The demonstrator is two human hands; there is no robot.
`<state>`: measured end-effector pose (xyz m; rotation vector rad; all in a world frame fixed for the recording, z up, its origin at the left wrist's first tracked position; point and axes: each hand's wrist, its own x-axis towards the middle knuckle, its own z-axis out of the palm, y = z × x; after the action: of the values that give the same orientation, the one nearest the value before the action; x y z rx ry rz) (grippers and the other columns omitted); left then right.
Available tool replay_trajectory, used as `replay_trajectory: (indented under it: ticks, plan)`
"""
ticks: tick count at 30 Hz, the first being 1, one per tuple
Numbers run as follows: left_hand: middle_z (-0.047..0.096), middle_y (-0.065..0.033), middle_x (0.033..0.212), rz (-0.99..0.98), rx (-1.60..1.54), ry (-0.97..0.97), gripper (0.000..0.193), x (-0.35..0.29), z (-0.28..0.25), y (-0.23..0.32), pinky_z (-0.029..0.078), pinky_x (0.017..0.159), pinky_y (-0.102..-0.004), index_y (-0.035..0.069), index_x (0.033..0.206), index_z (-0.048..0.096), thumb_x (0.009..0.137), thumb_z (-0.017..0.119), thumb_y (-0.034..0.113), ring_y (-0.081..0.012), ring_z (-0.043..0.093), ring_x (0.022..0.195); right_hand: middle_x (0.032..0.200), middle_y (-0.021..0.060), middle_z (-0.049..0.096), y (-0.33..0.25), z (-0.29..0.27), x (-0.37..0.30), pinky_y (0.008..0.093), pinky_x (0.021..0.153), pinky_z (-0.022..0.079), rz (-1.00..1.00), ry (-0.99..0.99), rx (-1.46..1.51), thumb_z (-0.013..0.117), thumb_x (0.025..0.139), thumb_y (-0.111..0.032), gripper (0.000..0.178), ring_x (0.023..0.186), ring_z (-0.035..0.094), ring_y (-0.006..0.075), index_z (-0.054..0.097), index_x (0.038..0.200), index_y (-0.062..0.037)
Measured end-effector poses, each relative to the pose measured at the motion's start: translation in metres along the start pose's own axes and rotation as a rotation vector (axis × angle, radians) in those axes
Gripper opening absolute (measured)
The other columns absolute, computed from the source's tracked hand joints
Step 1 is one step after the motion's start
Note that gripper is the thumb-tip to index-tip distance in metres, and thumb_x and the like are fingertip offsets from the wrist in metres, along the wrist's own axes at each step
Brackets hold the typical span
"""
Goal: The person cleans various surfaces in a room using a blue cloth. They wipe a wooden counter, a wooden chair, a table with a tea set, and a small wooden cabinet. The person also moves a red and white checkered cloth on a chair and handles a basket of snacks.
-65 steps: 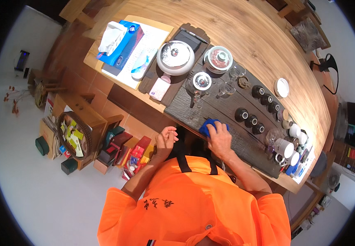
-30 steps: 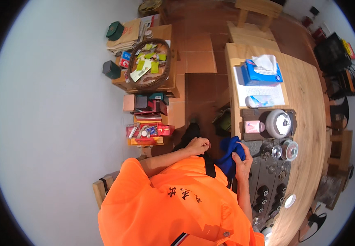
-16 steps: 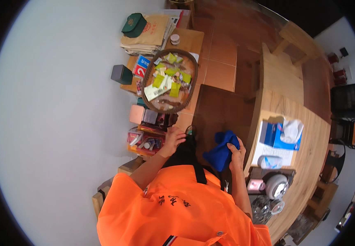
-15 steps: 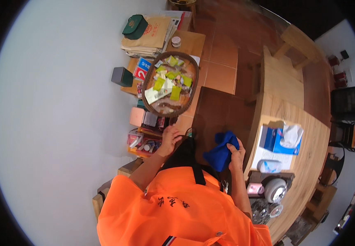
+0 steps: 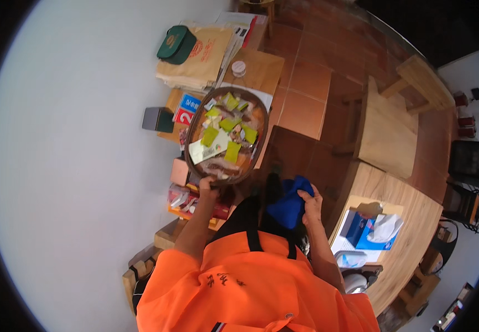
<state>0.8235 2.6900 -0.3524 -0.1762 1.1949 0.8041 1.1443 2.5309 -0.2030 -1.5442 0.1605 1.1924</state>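
My left hand (image 5: pixel 208 186) is at the near left rim of an oval brown basket (image 5: pixel 263 145), its fingers closed on the edge. Inside the basket lie several yellow-green packets (image 5: pixel 232 151), a pale printed card (image 5: pixel 209 148) and clear wrappers. Over the dark floor to the right, my right hand (image 5: pixel 312 203) grips a crumpled blue cloth (image 5: pixel 287 208), which hangs down from the fingers.
A wooden table (image 5: pixel 411 199) at right carries a blue tissue box (image 5: pixel 373 231), papers and a pale case (image 5: pixel 351 259). Along the left wall stand a green pouch (image 5: pixel 176 44) on paper bags, a lidded jar (image 5: pixel 239 69) and a dark box (image 5: pixel 157 119). A wooden bench (image 5: pixel 389 124) stands beyond the table.
My left hand has moved forward and left from beside my lap to the basket's rim. My right hand keeps hold of the blue cloth. The whole view has shifted slightly.
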Motion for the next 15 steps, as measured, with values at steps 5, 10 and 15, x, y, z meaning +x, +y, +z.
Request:
replay_trajectory:
  ticks: [5, 10, 15]
  plan:
    - [0.056, -0.0100, 0.079, 0.366, 0.352, -0.146, 0.021, -0.013, -0.032, 0.009, 0.051, 0.080, -0.0416, 0.002, 0.083, 0.054, 0.063, 0.052, -0.005, -0.0304, 0.058, 0.077, 0.125, 0.0170, 0.057, -0.030, 0.008, 0.050, 0.0362, 0.097, 0.045, 0.055, -0.035, -0.008, 0.071, 0.078, -0.005, 0.066, 0.111, 0.053, 0.0274, 0.046, 0.138, 0.0008]
    - [0.060, -0.0096, 0.083, 0.216, -0.011, 0.079, 0.024, -0.052, -0.023, 0.019, 0.052, 0.082, -0.0420, 0.002, 0.085, 0.055, 0.063, 0.052, -0.008, -0.0297, 0.060, 0.082, 0.126, 0.0172, 0.057, -0.054, 0.017, 0.086, 0.0373, 0.097, 0.045, 0.074, 0.014, -0.003, 0.071, 0.078, -0.006, 0.065, 0.111, 0.053, 0.0281, 0.046, 0.138, 0.0009]
    - [0.060, -0.0143, 0.103, 0.264, -0.009, 0.148, 0.041, -0.129, -0.063, 0.049, 0.047, 0.095, -0.0502, -0.001, 0.105, 0.057, 0.064, 0.053, -0.001, -0.0360, 0.057, 0.099, 0.121, 0.0167, 0.059, -0.042, 0.023, 0.124, 0.0365, 0.092, 0.047, 0.092, 0.038, 0.025, 0.070, 0.078, -0.006, 0.064, 0.107, 0.056, 0.0268, 0.047, 0.137, 0.0006]
